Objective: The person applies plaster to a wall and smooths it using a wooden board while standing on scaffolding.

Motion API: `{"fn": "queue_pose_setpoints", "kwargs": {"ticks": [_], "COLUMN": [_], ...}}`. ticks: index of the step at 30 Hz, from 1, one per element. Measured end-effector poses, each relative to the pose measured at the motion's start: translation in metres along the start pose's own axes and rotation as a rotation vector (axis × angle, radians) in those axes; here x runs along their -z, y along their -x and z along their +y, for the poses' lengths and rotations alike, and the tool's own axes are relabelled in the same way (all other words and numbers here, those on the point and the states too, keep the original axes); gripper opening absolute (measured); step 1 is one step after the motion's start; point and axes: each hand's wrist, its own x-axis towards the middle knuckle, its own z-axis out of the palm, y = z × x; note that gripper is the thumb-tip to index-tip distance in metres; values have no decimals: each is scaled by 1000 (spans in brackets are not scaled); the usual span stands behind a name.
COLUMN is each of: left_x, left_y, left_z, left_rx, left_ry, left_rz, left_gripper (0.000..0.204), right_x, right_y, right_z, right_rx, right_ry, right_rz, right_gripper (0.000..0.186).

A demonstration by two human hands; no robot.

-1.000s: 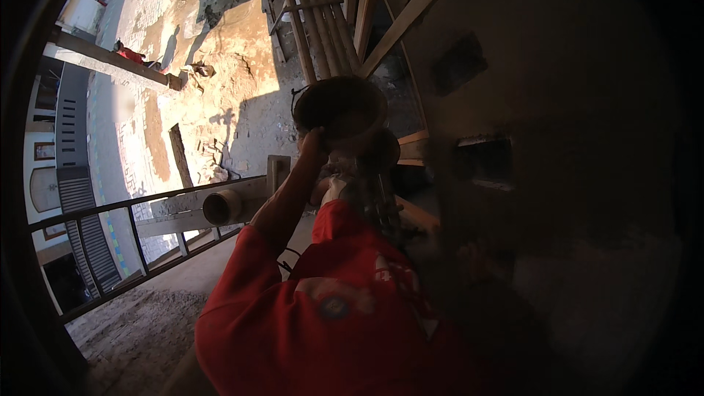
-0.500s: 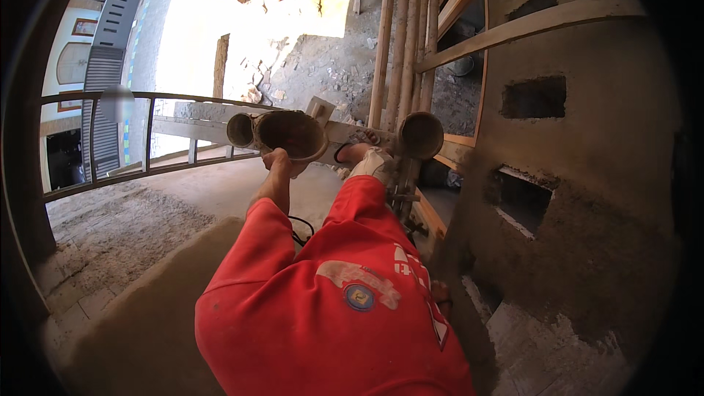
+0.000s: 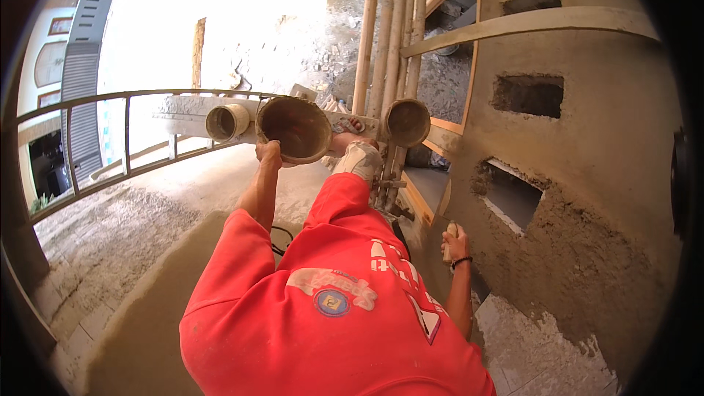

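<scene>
the wide bucket [image 3: 293,132], held out ahead of the body, is flanked by a smaller round container [image 3: 227,123] on the left and a dark-mouthed vessel [image 3: 408,123] on the right. the left side is bounded by a metal railing [image 3: 127,132]; bamboo poles [image 3: 368,37] are seen beyond, and the wall [image 3: 587,139] is crossed by a pale beam [image 3: 528,23]. the bucket's rim is gripped by the left hand [image 3: 270,152], a light handle [image 3: 448,254] by the right hand [image 3: 455,240]. what the handle belongs to cannot be made out; the far ground [image 3: 161,29] is washed out by glare.
</scene>
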Motion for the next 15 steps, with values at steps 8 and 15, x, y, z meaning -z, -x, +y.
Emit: {"fn": "queue_pose_setpoints", "kwargs": {"ticks": [8, 15], "left_x": [-36, -23], "left_y": [-5, -2], "left_z": [53, 100], "left_rx": [-260, -254], "left_ry": [-37, -39], "left_rz": [-268, -311], "left_gripper": [39, 42], "right_x": [-45, -88], "right_y": [-44, -146], "right_z": [-63, -83], "right_rx": [-193, -343], "right_ry": [-333, -545], "right_rz": [-346, -371], "right_gripper": [46, 37]}}
